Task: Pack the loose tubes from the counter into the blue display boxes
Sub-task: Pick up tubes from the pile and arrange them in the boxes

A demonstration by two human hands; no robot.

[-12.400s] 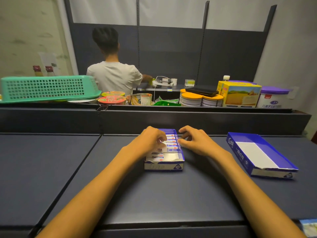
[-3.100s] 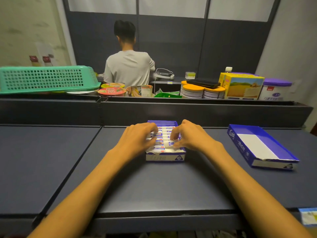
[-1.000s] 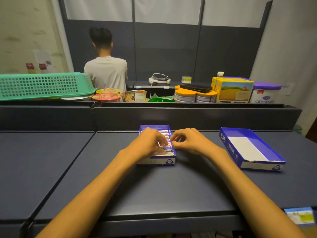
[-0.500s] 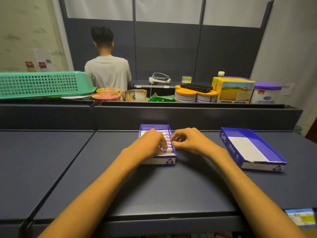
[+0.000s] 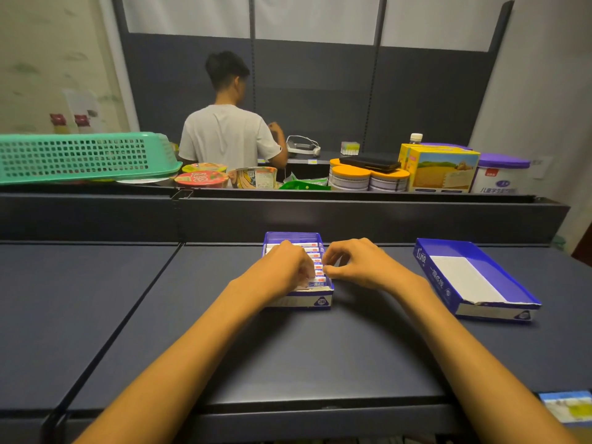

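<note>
A small blue display box sits mid-counter, filled with a row of white tubes lying crosswise. My left hand lies over the box's left and near part, its fingers curled down onto the tubes. My right hand rests at the box's right edge, thumb and fingertips pinched at the tubes' right ends. A second blue display box lies to the right with nothing but its white bottom showing. No loose tubes show on the counter.
A dark counter stretches to both sides. Behind a raised ledge stand a green basket, instant-noodle bowls, orange-lidded tins, a yellow carton and a purple-lidded can. A person stands beyond, back turned.
Both hands stay at the filled box, with fingers shifting slightly along the tubes. The person behind has moved to the right. The box on the right has not moved.
</note>
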